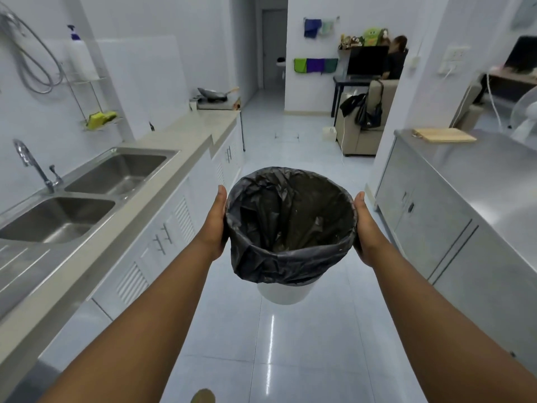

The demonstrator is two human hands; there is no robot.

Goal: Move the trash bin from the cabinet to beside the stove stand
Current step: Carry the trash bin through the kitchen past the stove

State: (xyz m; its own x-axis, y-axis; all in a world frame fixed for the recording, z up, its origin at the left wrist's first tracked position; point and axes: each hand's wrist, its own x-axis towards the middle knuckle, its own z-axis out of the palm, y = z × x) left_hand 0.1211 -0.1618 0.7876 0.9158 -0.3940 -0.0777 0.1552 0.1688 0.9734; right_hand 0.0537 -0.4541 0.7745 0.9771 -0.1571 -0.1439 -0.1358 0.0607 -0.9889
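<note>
Now mid-carry: left hand [216, 221] and right hand [366, 228] press flat against opposite sides of the trash bin [283, 290], a two-handed grip just under the rim, palms clamping, fingers wrapped round the far side and out of sight. Bin held upright at arm's length, clear of the floor [290, 344], in the aisle between the sink counter [186, 132] on the left and the steel counter [494, 170] on the right.

Step in hand, as I judge it: transport. Bin is out of the cabinet, not yet set down. Next move calls for walking it down the aisle to the far end of the left counter, where a stove [215, 104] with a pan [213, 94] sits, then lowering it level to the floor beside that stand.

Containers: bin is white, lined with a black bag [290, 216] folded over the rim. Inside, mostly empty; a few pale specks on the liner, possibly crumbs, too small to tell. Double sink [87, 196] looks empty.
</note>
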